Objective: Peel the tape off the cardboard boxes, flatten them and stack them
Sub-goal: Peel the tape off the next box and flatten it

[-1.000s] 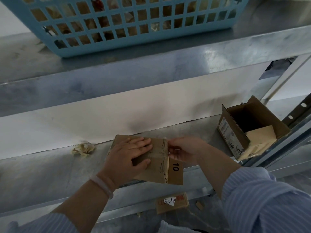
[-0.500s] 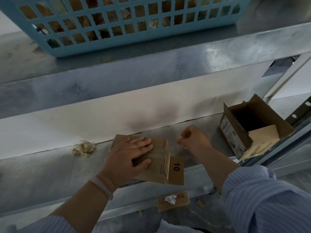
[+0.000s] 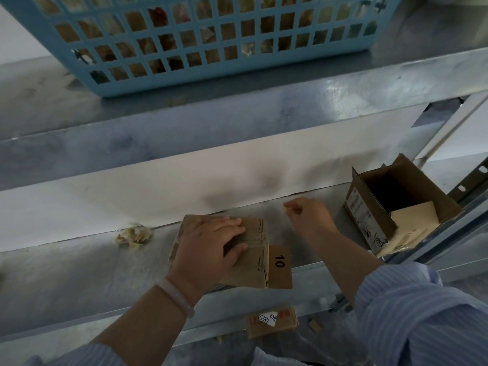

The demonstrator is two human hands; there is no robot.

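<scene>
A flattened brown cardboard box [image 3: 254, 264] lies on the metal shelf [image 3: 79, 273], with a flap marked "10" [image 3: 280, 268] sticking out over the front edge. My left hand [image 3: 208, 247] rests on top of it, fingers and thumb pressing it down. My right hand [image 3: 311, 217] hovers above the shelf to the right of the box, not touching it; its fingertips are pinched together and I cannot make out anything between them. An open cardboard box [image 3: 367, 215] with a printed label stands at the far right of the shelf, tilted, with a loose flap inside.
A crumpled wad of peeled tape [image 3: 133, 235] lies against the white back wall to the left. A blue plastic basket [image 3: 211, 70] sits on the shelf above. A labelled cardboard piece [image 3: 272, 320] lies on the floor below. A metal upright stands at right.
My right hand left the right edge of the flattened box and rose up and to the right with pinched fingers. My left hand stayed pressed on the box.
</scene>
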